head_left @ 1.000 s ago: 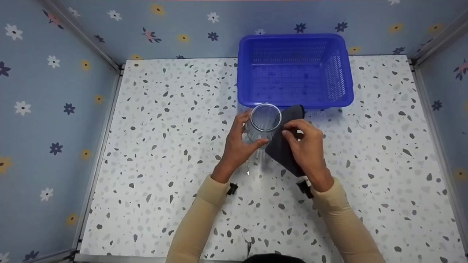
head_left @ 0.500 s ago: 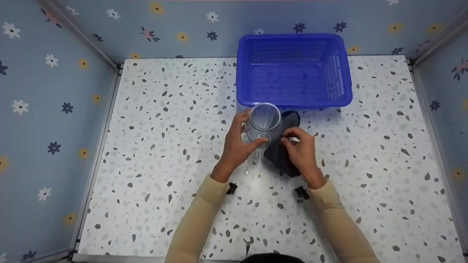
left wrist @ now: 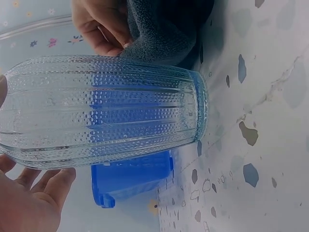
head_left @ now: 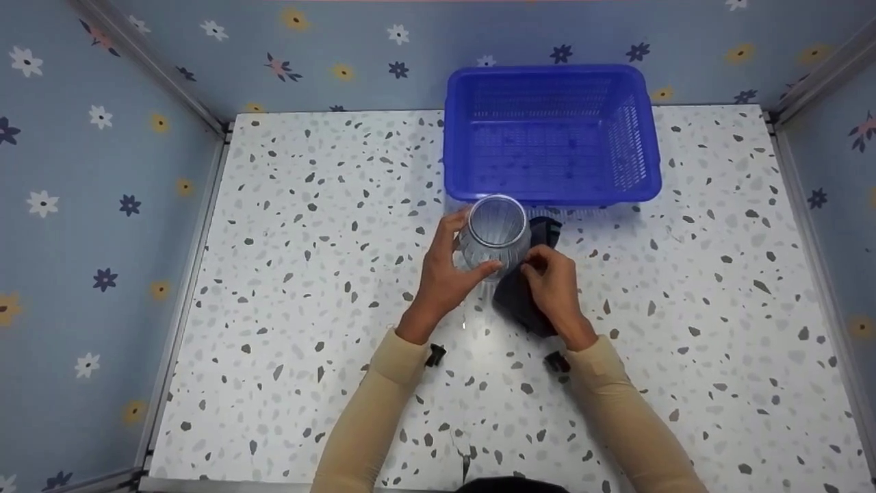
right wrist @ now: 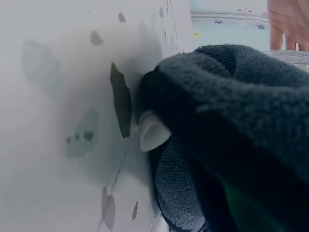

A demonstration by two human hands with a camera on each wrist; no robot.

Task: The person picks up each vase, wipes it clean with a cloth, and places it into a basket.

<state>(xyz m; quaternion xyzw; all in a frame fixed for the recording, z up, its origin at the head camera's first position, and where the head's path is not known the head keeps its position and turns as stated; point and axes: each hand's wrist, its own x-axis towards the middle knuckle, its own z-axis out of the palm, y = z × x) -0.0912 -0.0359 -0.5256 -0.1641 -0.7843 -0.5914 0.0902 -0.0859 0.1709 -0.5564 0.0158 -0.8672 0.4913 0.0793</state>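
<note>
A clear ribbed glass vase with a dimpled surface stands on the table in front of the blue basket. My left hand grips it around the left side, thumb across the near face. In the left wrist view the vase fills the middle, its base at the tabletop. My right hand pinches a dark grey terry cloth against the right side of the vase. Folds of the cloth fill much of the right wrist view, where a small white tag pokes out and the right fingers are hidden.
Behind the vase stands a blue plastic basket with slotted sides, close to the back wall. The speckled white table is bounded by flower-patterned panels at the left, back and right.
My right hand has shifted left and slightly toward me, and the cloth has bunched up closer to the vase. The left hand and the vase stay in place.
</note>
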